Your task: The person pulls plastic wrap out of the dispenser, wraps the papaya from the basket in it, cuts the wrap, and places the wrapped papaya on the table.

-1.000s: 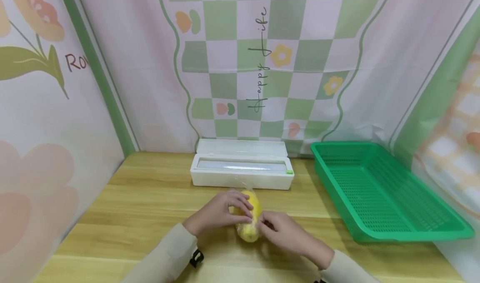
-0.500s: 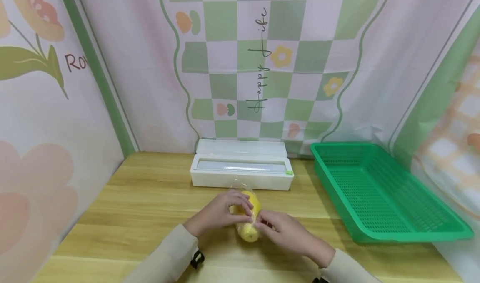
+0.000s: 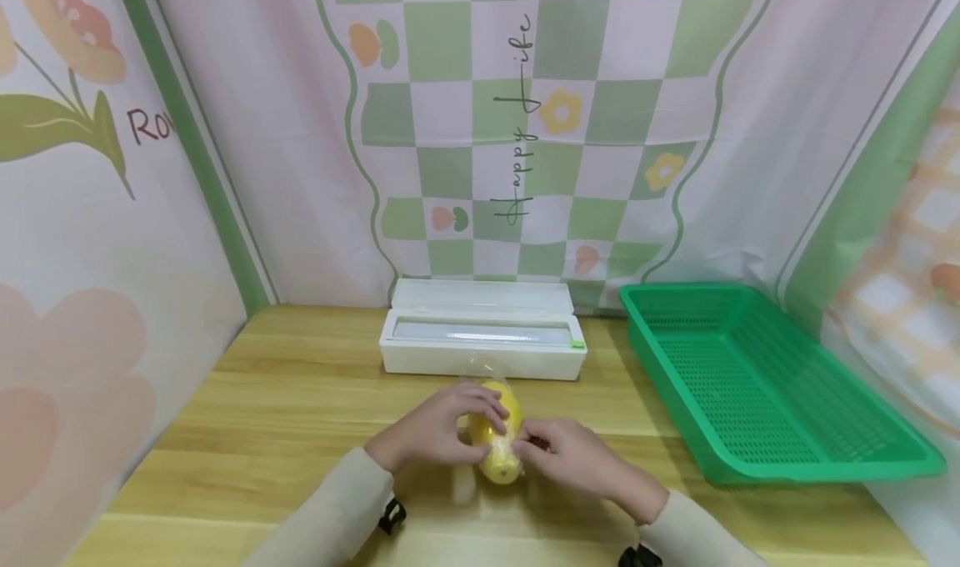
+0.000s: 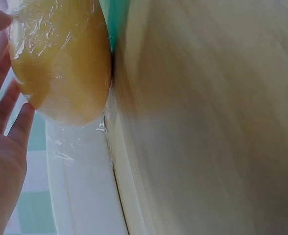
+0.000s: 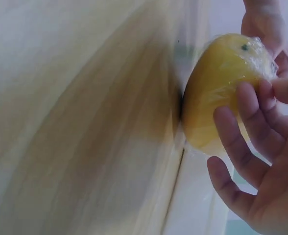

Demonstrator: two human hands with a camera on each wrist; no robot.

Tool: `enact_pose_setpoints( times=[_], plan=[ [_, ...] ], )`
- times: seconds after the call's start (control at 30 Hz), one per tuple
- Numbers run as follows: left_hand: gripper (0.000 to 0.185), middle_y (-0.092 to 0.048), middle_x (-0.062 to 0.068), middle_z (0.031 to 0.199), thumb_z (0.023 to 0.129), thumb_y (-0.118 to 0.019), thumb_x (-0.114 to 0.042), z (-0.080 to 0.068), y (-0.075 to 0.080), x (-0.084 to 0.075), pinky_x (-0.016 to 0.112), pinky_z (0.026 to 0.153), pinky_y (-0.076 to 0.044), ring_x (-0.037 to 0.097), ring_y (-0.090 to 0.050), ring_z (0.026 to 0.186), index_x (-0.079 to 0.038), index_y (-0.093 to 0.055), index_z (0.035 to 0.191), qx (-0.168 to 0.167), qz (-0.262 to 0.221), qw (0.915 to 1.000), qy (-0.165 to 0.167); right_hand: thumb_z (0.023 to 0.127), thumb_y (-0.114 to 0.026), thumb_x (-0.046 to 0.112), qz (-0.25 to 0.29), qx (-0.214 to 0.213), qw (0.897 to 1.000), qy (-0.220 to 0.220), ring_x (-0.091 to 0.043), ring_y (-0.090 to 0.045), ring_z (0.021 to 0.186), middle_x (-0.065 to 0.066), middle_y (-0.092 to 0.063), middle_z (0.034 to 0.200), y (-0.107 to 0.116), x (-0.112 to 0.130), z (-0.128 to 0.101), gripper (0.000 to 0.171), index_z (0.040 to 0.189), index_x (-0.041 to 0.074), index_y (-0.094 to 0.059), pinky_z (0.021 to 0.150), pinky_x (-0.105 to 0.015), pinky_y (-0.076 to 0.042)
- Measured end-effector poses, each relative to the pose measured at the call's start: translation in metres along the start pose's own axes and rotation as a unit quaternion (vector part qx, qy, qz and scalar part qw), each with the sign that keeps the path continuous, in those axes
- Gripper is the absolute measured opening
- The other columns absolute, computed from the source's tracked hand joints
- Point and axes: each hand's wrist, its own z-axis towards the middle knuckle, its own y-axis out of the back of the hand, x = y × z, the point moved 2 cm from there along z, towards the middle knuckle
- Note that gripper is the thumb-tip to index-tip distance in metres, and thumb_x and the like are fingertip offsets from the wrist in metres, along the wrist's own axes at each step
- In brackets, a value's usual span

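Note:
An oval yellow fruit (image 3: 510, 400), mango-like in shape, lies on the table under clear plastic wrap (image 5: 225, 93). A small green stem spot shows at its near end in the right wrist view. My left hand (image 3: 438, 425) holds the fruit from the left, fingers curved over its top and thumb low on its side. From the right, my right hand (image 3: 573, 459) pinches the wrap at the fruit's near half between thumb and index finger, the other fingers spread along the fruit. A loose flap of wrap (image 4: 68, 147) sticks out past the far end.
Behind the fruit stands a white cling-film box (image 3: 480, 363), its lid raised and a roll inside. A green perforated basket (image 3: 690, 417) sits at the right side of the wooden table (image 3: 300, 400). Patterned curtains (image 3: 300, 133) hang at the back and sides.
My left thumb has drawn back to the left from the fruit's middle, baring more of its wrapped near half. The right hand has shifted slightly and still pinches at the fruit's right side.

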Motion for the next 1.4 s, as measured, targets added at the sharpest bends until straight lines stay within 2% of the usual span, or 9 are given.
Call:
enact_pose_setpoints(
  times=[0.2, 0.47, 0.63, 0.77, 0.93, 1.03, 1.2, 1.3, 1.4],
  plan=[
    [0.027, -0.063, -0.015, 0.126, 0.077, -0.082, -0.014, 0.000, 0.000, 0.000, 0.046, 0.115, -0.031, 0.011, -0.046, 0.133, -0.020, -0.075, 0.102, 0.000, -0.002, 1.0000, 0.003, 0.093, -0.072, 0.025, 0.126, -0.003, 0.992, 0.032, -0.016, -0.059, 0.075, 0.002, -0.063, 0.084, 0.000, -0.013, 0.009, 0.018, 0.106, 0.017, -0.062, 0.066, -0.028, -0.052],
    [0.028, -0.061, -0.014, 0.128, 0.077, -0.083, -0.015, -0.002, 0.001, 0.001, 0.046, 0.115, -0.032, 0.010, -0.046, 0.134, -0.023, -0.074, 0.102, 0.001, -0.006, 0.9997, 0.023, 0.093, -0.071, 0.017, 0.191, 0.013, 0.981, 0.026, -0.014, -0.055, 0.076, -0.004, -0.063, 0.087, -0.001, -0.018, 0.012, 0.014, 0.106, 0.010, -0.070, 0.067, -0.023, -0.048],
    [0.028, -0.060, -0.009, 0.130, 0.077, -0.084, -0.016, -0.004, 0.001, 0.003, 0.043, 0.113, -0.036, 0.012, -0.047, 0.131, -0.024, -0.073, 0.102, -0.004, -0.003, 0.9998, 0.019, 0.094, -0.071, 0.019, 0.182, 0.017, 0.983, 0.007, -0.014, -0.055, 0.075, -0.004, -0.062, 0.088, -0.001, -0.018, 0.011, 0.018, 0.109, 0.010, -0.070, 0.065, -0.023, -0.047],
    [0.031, -0.056, -0.001, 0.134, 0.076, -0.086, -0.020, -0.007, 0.000, 0.006, 0.039, 0.109, -0.041, 0.014, -0.048, 0.129, -0.023, -0.069, 0.102, -0.017, 0.010, 0.9998, 0.004, 0.091, -0.075, 0.022, 0.180, 0.018, 0.983, -0.019, -0.020, -0.056, 0.080, -0.012, -0.056, 0.097, 0.000, -0.021, 0.010, 0.037, 0.120, 0.010, -0.056, 0.067, -0.027, -0.050],
    [0.030, -0.055, 0.000, 0.133, 0.079, -0.084, -0.020, -0.011, 0.002, 0.009, 0.038, 0.106, -0.044, 0.018, -0.048, 0.129, -0.020, -0.068, 0.105, -0.047, 0.005, 0.9989, 0.006, 0.090, -0.077, 0.023, 0.217, 0.030, 0.975, -0.037, -0.039, -0.060, 0.107, -0.028, -0.040, 0.138, -0.003, -0.025, 0.008, 0.074, 0.150, 0.019, -0.035, 0.084, -0.045, -0.057],
    [0.024, -0.060, -0.004, 0.121, 0.085, -0.078, -0.017, -0.015, 0.005, 0.012, 0.036, 0.095, -0.051, 0.018, -0.056, 0.116, -0.018, -0.070, 0.107, -0.083, -0.001, 0.9959, 0.037, 0.092, -0.075, 0.024, 0.226, 0.059, 0.972, -0.023, -0.048, -0.052, 0.122, -0.029, -0.024, 0.155, -0.006, -0.024, 0.008, 0.084, 0.159, 0.025, -0.024, 0.094, -0.056, -0.051],
    [0.006, -0.062, -0.010, 0.086, 0.094, -0.069, -0.020, -0.021, 0.011, 0.023, 0.027, 0.067, -0.053, 0.012, -0.058, 0.079, -0.017, -0.073, 0.097, -0.139, -0.001, 0.9786, 0.152, 0.093, -0.073, 0.028, 0.210, 0.075, 0.975, -0.022, -0.049, -0.050, 0.125, -0.033, -0.024, 0.156, -0.008, -0.021, 0.008, 0.085, 0.161, 0.026, -0.021, 0.097, -0.061, -0.047],
    [0.022, -0.065, -0.008, 0.081, 0.098, -0.064, -0.035, -0.024, 0.013, 0.030, 0.027, 0.065, -0.053, 0.010, -0.059, 0.072, -0.016, -0.075, 0.097, -0.114, -0.020, 0.9677, 0.224, 0.092, -0.074, 0.028, 0.205, 0.071, 0.976, -0.024, -0.047, -0.052, 0.124, -0.032, -0.025, 0.156, -0.008, -0.020, 0.009, 0.086, 0.160, 0.025, -0.022, 0.097, -0.058, -0.049],
    [0.045, -0.071, -0.003, 0.096, 0.100, -0.055, -0.053, -0.024, 0.011, 0.033, 0.033, 0.073, -0.055, 0.013, -0.064, 0.081, -0.015, -0.074, 0.114, -0.057, -0.049, 0.9590, 0.273, 0.092, -0.074, 0.027, 0.212, 0.076, 0.974, -0.020, -0.046, -0.051, 0.124, -0.029, -0.023, 0.158, -0.009, -0.019, 0.011, 0.086, 0.160, 0.023, -0.021, 0.096, -0.052, -0.051]
  ],
)
